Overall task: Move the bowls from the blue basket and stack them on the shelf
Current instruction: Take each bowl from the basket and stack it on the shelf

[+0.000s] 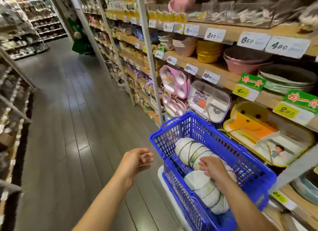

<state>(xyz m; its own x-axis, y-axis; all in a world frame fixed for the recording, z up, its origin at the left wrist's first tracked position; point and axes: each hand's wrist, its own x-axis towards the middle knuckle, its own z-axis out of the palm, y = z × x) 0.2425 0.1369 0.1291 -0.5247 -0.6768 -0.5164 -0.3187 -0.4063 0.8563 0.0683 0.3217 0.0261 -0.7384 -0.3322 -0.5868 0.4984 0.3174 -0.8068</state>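
Reaching into the basket [244, 163], the right hand [215, 170] lies on top of the bowls [191, 149], its fingers bent over them. Whether it already grips one I cannot tell. The left hand [137, 159] hangs in the air just beside the basket, loosely curled and holding nothing.

The bowls lie on their sides in two nested rows inside the basket, pale with dark rims. They look like ceramic or hard melamine, so probably stiff, smooth and a little slippery. A whole row would be heavy and could slide apart. I would take only a few at a time, with one hand at each end of the group, or with fingers under the rim and the thumb inside.

The basket sits on a white support [165, 184] close to the shelf [223, 70]. This shelf is wooden with price tags [211, 76], and it already carries stacked bowls and plates [289, 82], so free space seems narrow. The aisle has a grey plank floor [68, 110], hard enough to break a dropped bowl.
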